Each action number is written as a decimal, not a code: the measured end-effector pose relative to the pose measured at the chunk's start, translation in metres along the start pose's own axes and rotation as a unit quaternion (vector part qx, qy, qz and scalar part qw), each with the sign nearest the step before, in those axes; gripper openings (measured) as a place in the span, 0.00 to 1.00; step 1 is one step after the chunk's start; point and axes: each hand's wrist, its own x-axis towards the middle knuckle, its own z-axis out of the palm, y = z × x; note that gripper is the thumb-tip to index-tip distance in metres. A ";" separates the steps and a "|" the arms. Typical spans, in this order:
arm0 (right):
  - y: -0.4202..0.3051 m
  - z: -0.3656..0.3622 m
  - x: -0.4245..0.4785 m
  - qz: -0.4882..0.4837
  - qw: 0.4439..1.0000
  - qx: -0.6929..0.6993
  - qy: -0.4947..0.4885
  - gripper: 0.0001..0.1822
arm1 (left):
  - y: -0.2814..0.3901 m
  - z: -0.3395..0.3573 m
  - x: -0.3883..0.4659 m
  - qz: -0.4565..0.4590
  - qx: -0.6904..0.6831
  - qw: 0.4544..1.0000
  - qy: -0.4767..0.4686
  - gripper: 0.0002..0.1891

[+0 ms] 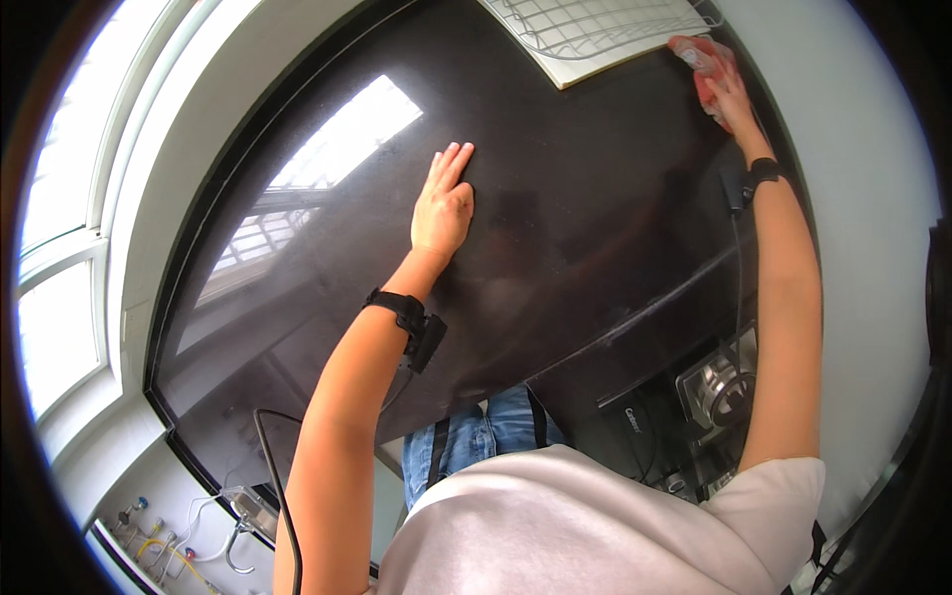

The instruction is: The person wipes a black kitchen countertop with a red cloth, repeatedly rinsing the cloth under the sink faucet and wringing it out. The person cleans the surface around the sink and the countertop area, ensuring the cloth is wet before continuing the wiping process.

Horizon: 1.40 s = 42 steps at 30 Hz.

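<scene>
My left hand [441, 212] lies over the dark glossy countertop [565, 223], its fingers pointing away from me and nothing in its grasp. At the far right, my right hand [729, 97] is on a crumpled red and whitish cloth or plastic bag [703, 71], close to the wall; whether the fingers grip it is hard to see. Each wrist wears a black strap with a small black device, and cables run from them. Left of the red item, a wire rack [587, 26] rests on a pale board [573, 73] with a corner towards me.
Along the counter's left side runs a white-framed window [97, 245]. A gas stove burner [725, 390] is at the lower right, under my right arm. A metal faucet [238, 539] and coloured pipes [160, 547] are at the lower left. A pale wall [870, 260] borders the right.
</scene>
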 end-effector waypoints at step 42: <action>-0.217 0.041 -0.421 0.092 0.992 -0.058 -0.056 0.36 | 0.038 -0.015 -0.067 0.140 -0.011 0.990 0.021 0.07</action>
